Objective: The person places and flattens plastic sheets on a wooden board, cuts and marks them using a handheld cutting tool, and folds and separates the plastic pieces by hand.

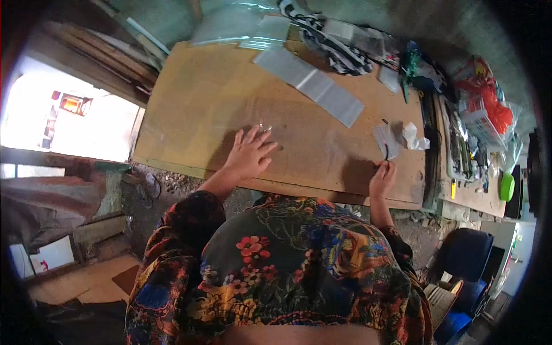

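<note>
On the wooden tabletop (201,92), my left hand (250,155) lies with its fingers spread, beside a small shiny bit of clear plastic (264,127) at its fingertips. Near the table's front edge at the right, my right hand (383,176) pinches a thin dark tool (386,152). The tool's upper end lies over a small clear plastic piece (390,138). Just right of that is a crumpled white tissue (414,137). A long translucent plastic strip (313,86) stretches diagonally behind both hands.
Clear plastic sheets (230,26) and a black-and-white striped cloth (339,52) are at the back. To the right stand a tray of tools (463,149), a red plastic bag (497,112) and a green object (507,187). A dark blue chair (468,253) is at the lower right.
</note>
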Demonstrator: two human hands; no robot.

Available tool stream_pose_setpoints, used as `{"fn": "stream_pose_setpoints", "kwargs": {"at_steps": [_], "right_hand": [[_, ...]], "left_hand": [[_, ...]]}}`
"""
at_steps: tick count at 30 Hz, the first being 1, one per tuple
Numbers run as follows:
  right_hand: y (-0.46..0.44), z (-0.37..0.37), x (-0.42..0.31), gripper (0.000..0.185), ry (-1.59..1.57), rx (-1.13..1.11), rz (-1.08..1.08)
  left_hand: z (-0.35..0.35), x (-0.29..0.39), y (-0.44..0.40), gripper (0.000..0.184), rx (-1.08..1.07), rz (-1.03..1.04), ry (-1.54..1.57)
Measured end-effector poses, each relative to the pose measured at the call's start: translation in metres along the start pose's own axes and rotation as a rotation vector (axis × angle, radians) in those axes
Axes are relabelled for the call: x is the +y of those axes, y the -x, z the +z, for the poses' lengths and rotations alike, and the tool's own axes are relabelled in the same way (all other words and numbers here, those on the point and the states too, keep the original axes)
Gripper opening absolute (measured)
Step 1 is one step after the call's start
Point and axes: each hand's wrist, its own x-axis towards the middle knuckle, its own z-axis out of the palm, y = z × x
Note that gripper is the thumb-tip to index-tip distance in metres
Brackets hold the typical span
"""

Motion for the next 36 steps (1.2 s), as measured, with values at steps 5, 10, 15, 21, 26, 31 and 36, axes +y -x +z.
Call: {"fn": "stream_pose_setpoints", "kwargs": {"at_steps": [5,10,15,21,26,31,36], "right_hand": [[0.001,0.005,0.028,0.010,0.000,0.025,-0.024],[-0.001,0.008,0.039,0.012,-0.065,0.058,-0.046],[-0.002,0.005,0.022,0.011,0.039,0.088,0.047],[-0.002,0.003,0.025,0.014,0.084,0.138,0.097],[-0.002,0.004,0.041,0.014,0.065,0.172,0.096],[0.000,0.002,0.022,0.017,0.155,0.104,0.165],[-0.003,0.003,0.027,0.018,0.126,0.110,0.140]], "left_hand": [[-0.016,-0.060,0.030,0.041,-0.057,-0.100,-0.033],[-0.020,-0.086,0.039,0.038,0.057,-0.148,0.009],[-0.042,-0.098,0.035,0.038,-0.131,-0.273,-0.096],[-0.033,-0.115,0.021,0.036,0.045,0.310,-0.269],[-0.033,-0.132,0.026,0.044,-0.059,-0.018,-0.313],[-0.031,-0.140,0.047,0.042,0.077,-0.207,-0.222],[-0.032,-0.139,0.048,0.037,0.175,-0.273,-0.130]]}}
